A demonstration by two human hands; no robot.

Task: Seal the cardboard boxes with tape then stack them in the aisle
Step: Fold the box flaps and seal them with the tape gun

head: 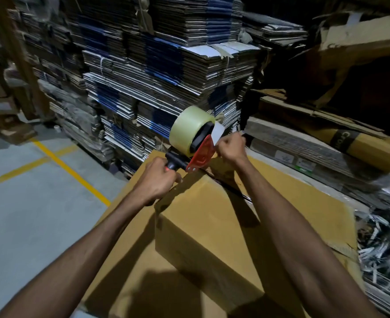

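— Cardboard, plain brown: one closed cardboard box [203, 228] sits on a bigger flat carton [304, 203], toward that carton's far left corner. Which step is this, would you say?

— The taping, right at its start, I'd judge. The left hand [157, 180] has its fingers wrapped round the black handle of the tape dispenser [196, 145], the red-framed gun with its pale roll, held just above the box's far top edge.

— And the other hand?

— The right hand [230, 148] is clenched in a pinch on the loose end of tape [217, 135], beside the dispenser's red plate. No strip lies along the top seam yet, as far as I can tell; the seam [230, 191] shows as a dark open line.

— So what does the next move call for?

— Probably sticking that free end over the far edge, then drawing the gun back along the seam with steady pressure. Stacking comes later; the yellow-lined floor [40, 203] to the left looks like the aisle.
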